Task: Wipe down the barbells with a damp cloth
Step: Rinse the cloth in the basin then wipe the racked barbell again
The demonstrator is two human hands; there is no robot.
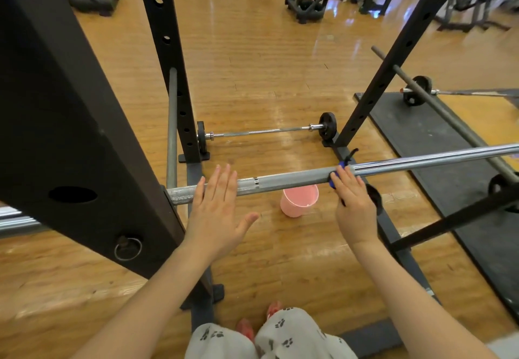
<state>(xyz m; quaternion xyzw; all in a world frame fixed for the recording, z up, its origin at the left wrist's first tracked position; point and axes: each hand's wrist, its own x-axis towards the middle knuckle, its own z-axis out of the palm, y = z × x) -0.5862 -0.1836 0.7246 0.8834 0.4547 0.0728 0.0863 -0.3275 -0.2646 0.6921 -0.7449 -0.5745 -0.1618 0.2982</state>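
On rack, grey barbell (pixel 295 179), blue cloth (pixel 336 176)

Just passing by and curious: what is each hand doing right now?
Left hand: open, fingers straight, laid over the racked barbell, holding nothing.
Right hand: presses a blue cloth against the same bar, fingers over it.

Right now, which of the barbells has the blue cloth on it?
The racked barbell nearest the person: the right hand presses the blue cloth on it. The other bars lie on the floor beyond.
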